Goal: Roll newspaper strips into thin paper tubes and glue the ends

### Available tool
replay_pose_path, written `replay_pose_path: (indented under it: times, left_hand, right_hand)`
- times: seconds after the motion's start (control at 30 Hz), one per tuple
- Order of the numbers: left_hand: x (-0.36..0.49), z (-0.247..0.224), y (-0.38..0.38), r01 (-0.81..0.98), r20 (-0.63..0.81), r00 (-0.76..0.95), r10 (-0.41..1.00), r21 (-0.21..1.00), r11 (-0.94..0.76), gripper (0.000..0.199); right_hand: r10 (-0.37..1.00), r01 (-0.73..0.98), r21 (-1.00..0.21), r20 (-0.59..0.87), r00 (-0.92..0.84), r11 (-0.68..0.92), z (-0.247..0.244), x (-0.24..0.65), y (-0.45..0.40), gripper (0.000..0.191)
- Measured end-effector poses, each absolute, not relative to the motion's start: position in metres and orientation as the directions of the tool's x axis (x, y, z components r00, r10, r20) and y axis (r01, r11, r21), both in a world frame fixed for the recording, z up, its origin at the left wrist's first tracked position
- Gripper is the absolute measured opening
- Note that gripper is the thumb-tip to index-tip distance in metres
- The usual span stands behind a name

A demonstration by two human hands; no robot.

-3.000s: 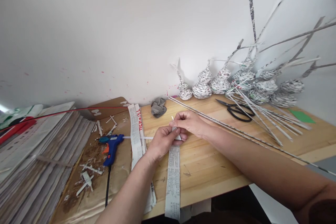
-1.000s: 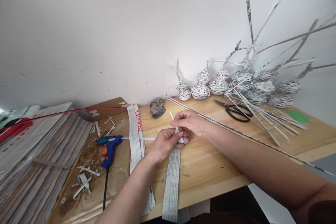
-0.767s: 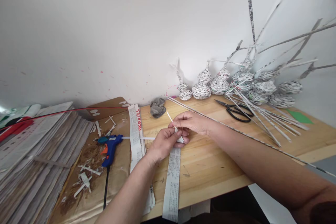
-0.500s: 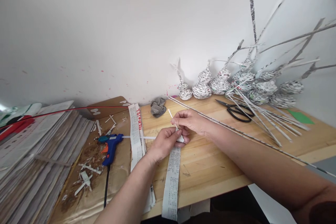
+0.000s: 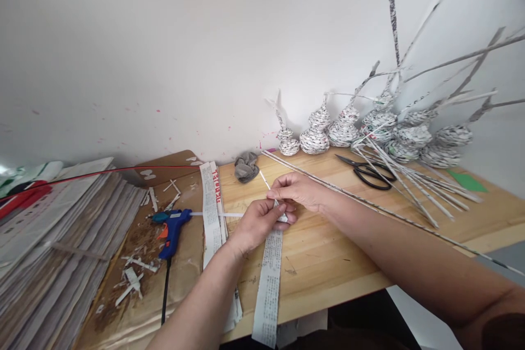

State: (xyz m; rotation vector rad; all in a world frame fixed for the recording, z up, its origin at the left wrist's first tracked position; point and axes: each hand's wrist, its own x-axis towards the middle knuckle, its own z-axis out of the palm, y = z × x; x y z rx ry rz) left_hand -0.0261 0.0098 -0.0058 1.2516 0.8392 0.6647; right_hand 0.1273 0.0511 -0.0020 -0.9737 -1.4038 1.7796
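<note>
Pinching the paper strip (image 5: 267, 290) with the left hand (image 5: 258, 221), nipping its thin rolled tip (image 5: 264, 179) with the right hand (image 5: 294, 191). Trailing flat and lengthwise from the left grip, over the tabletop (image 5: 328, 262)'s near edge; at the tip, slanting away and leftward.

The strip (image 5: 268, 284) in the grip is thin, matt, printed newspaper, rolled smooth at its far end. Under the grip, the table (image 5: 320, 262) is smooth, grained wood. Left of the grip, the glue gun (image 5: 176, 227) is smooth plastic, on a brown sheet (image 5: 184, 284) with a dull gloss. Just beyond the grip, the rag (image 5: 246, 168) is rough cloth; farther right, ridged paper gourds (image 5: 314, 140) and smooth metal scissors (image 5: 359, 165).
</note>
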Motion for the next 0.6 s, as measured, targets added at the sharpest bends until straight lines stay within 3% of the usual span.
replay_pose_path:
  times: [0.13,0.3,0.47,0.6]
  left_hand:
    - [-0.0270,-0.0074,0.0096,0.013,-0.175,0.560,0.810,0.979,0.202,0.044]
    - [-0.0276,-0.0103,0.0097,-0.008,-0.162,0.555,0.816,0.980,0.200,0.042]
    - [-0.0278,-0.0107,0.0102,0.007,-0.176,0.568,0.804,0.978,0.209,0.041]
    - [-0.0292,-0.0084,0.0109,-0.006,-0.178,0.566,0.805,0.975,0.220,0.041]
  right_hand:
    - [0.871,-0.048,-0.983,-0.133,-0.474,-0.176,0.0009,0.1274,0.0504,0.031]
    - [0.791,-0.012,-0.983,-0.139,-0.595,-0.182,0.0040,0.1307,0.0505,0.030]
    - [0.892,-0.085,-0.986,-0.092,-0.442,-0.143,0.0005,0.1292,0.0524,0.030]
    - [0.803,-0.044,-0.986,-0.103,-0.587,-0.158,0.0054,0.1321,0.0517,0.030]
